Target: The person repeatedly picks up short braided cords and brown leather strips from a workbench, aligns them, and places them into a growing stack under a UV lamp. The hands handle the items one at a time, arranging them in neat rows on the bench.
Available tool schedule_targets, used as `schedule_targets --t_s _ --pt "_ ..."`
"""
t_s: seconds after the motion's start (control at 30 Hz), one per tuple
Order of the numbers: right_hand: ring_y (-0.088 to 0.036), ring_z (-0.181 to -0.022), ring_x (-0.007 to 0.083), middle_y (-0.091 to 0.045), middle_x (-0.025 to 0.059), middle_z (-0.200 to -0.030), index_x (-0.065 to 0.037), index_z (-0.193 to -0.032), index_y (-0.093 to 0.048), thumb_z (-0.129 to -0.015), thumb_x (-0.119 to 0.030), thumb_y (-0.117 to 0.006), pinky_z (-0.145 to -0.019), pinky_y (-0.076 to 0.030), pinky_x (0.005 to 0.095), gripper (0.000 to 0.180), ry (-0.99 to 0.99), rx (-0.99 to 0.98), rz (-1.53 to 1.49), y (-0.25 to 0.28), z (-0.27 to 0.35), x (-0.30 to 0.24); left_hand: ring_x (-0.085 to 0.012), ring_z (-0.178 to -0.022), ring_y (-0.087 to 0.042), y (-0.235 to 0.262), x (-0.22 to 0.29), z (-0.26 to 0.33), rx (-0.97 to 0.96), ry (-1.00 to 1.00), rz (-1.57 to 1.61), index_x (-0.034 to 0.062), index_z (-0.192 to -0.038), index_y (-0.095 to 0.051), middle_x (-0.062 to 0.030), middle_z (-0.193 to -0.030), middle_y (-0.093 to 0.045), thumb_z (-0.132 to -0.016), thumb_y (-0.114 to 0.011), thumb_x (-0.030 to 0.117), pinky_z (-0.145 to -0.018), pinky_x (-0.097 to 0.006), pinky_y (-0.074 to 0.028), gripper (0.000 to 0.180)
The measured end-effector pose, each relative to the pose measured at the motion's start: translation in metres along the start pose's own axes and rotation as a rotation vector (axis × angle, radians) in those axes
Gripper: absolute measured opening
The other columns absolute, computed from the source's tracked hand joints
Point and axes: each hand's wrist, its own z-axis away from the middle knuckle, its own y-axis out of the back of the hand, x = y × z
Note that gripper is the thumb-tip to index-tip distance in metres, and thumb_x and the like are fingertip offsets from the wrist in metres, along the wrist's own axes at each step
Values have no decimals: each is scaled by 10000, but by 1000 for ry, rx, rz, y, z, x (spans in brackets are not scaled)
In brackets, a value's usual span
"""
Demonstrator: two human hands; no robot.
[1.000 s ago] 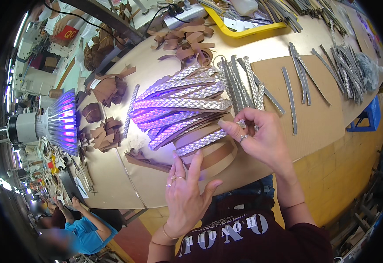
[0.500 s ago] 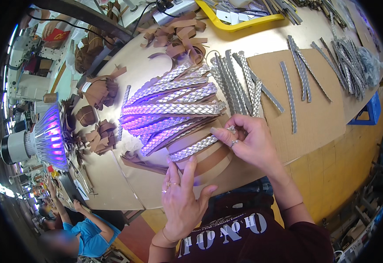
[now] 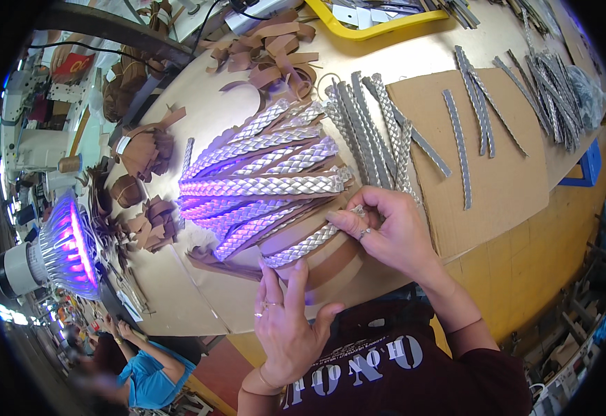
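A silver braided strap (image 3: 303, 247) lies slantwise over flat brown strips (image 3: 330, 267) near the table's front edge. Its right end is pinched between the thumb and fingers of my right hand (image 3: 396, 225). My left hand (image 3: 285, 326) has its fingers stretched out and its thumb apart, the fingertips touching the strap by its left end. Just beyond, a fanned pile of silver braided straps (image 3: 261, 186) with brown strips between them catches purple light on its left side.
A lamp (image 3: 70, 246) glows purple at the left, near bundles of brown strips (image 3: 143, 154). Grey-backed braided straps (image 3: 365, 132) lie beside a cardboard sheet (image 3: 500, 194) on the right. A yellow tray (image 3: 369, 40) stands at the back. A person in blue (image 3: 154, 374) is at lower left.
The view has shifted slightly. My right hand keeps its pinch on the strap's right end, and my left fingers stay at its left end. The person in blue has moved their arms.
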Motion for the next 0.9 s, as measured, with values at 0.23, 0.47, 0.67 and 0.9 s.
schedule_targets --t_s 0.23,0.47,0.67,0.9 --pt "-411 -502 80 -461 -3 -560 -26 -873 -487 -821 -329 -779 -472 -358 259 424 -96 26 -186 -8 -1 10 -522 -1070 -563 -7 -5 1 52 -55 -42 47 -1324 -510 -450 -1208 -487 -821 -659 559 -890 -510 -457 734" --pt "-350 -587 6 -425 -75 -665 -61 -891 -465 -910 -215 -690 -519 -303 179 273 -139 4 -295 -19 6 20 -474 -1036 -599 -11 -8 2 92 -89 -126 66 -1318 -520 -424 -1222 -503 -812 -675 559 -862 -457 -487 723" --pt "-408 -615 -11 -482 -67 -695 -52 -971 -525 -955 -170 -626 -530 -324 175 155 -120 91 -116 -24 4 35 -435 -963 -629 -12 -4 0 127 -73 -173 114 -1341 -522 -408 -1216 -518 -826 -662 555 -843 -424 -506 692" --pt "-529 -586 74 -590 28 -813 -43 -1087 -588 -1029 -332 -466 -497 -409 200 319 -146 233 -528 -2 3 27 -420 -931 -643 -18 -1 0 287 -80 -227 176 -1344 -537 -408 -1167 -540 -837 -641 539 -859 -424 -508 632"
